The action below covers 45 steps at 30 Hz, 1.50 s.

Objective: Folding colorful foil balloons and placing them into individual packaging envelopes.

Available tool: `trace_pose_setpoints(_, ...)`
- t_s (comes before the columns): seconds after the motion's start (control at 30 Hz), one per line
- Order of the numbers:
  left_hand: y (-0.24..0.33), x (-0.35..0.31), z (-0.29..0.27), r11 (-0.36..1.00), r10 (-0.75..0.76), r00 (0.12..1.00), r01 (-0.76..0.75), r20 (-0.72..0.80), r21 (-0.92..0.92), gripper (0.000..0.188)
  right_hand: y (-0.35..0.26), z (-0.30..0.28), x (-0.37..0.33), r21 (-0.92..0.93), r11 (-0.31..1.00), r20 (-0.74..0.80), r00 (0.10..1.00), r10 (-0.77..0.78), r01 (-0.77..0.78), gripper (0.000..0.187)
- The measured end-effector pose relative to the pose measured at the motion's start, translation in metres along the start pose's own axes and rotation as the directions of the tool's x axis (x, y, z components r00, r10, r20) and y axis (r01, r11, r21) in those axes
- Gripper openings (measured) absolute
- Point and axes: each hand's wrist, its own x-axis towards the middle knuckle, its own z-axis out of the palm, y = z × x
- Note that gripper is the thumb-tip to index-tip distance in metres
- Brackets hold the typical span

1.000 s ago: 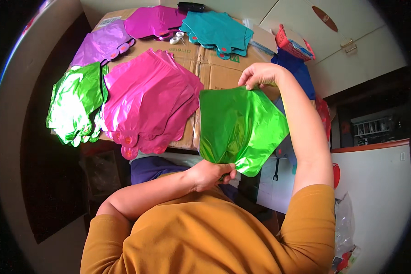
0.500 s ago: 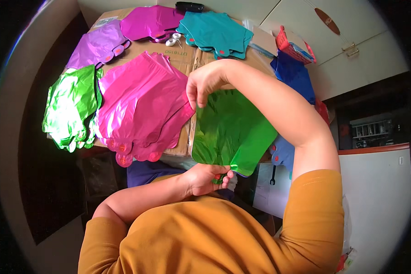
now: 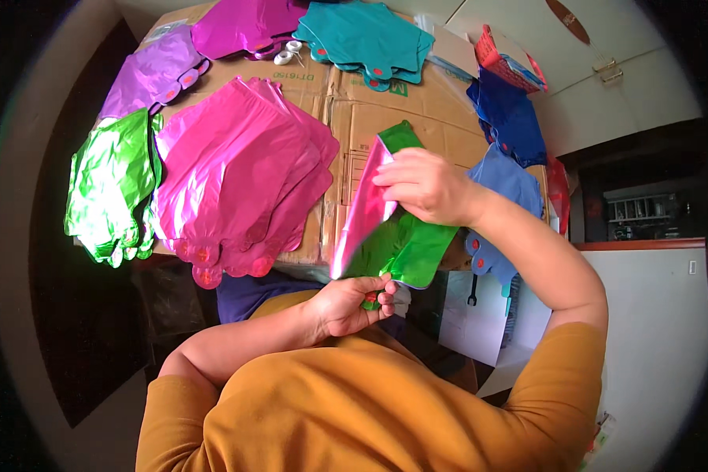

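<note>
My left hand point(image 3: 352, 305) is closed at the lower edge of a shiny green foil piece point(image 3: 409, 244), pinching it between thumb and fingers. A small tab with a red spot shows at those fingers. Over the left part of the green foil, my right hand point(image 3: 429, 187) is closed on a shiny pink foil piece point(image 3: 362, 212), which shows as a narrow, slanted strip. To the left, a fanned stack of pink foil pieces point(image 3: 244, 173) lies on the cardboard point(image 3: 303, 94), its rounded, red-spotted tabs toward me.
Around the cardboard lie bright green point(image 3: 110, 189), lilac point(image 3: 151, 71), magenta point(image 3: 248, 27), teal point(image 3: 366, 43), dark blue point(image 3: 511, 118) and light blue foil pieces point(image 3: 511, 193). Small white rolls point(image 3: 288, 53) sit near the teal stack. A red box point(image 3: 507, 63) stands far right.
My right hand has moved right, from the edge of the pink stack to above the green foil, bringing a pink piece across. My left hand still pinches the green foil's lower edge.
</note>
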Motion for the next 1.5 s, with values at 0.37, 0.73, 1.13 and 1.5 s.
trace_pose_setpoints(0.37, -0.011, -0.001, 0.001, 0.977, 0.18, 0.983, -0.177, -0.017, 0.117, 0.01, 0.001, 0.015, -0.038, -0.061, 0.997, -0.021, 0.999, 0.047, -0.048, 0.022)
trace_pose_setpoints(0.73, -0.005, 0.002, -0.01, 0.985, 0.121, 0.992, -0.123, 0.021, 0.125, 0.009, 0.008, 0.018, -0.04, -0.03, 0.999, 0.019, 0.999, 0.038, -0.038, 0.025)
trace_pose_setpoints(1.13, 0.022, -0.03, -0.018, 0.63, -0.085, 0.995, 0.014, 0.051, 0.777, 0.038, 0.014, 0.011, -0.024, 0.006, 1.0, 0.103, 0.995, 0.0, 0.0, 0.027)
trace_pose_setpoints(1.5, 0.127, -0.039, 0.072, -0.84, 0.107, 0.749, -0.283, 0.654, 0.462, 0.024, 0.016, 0.011, -0.025, 0.002, 1.0, 0.061, 0.998, -0.014, 0.014, 0.02)
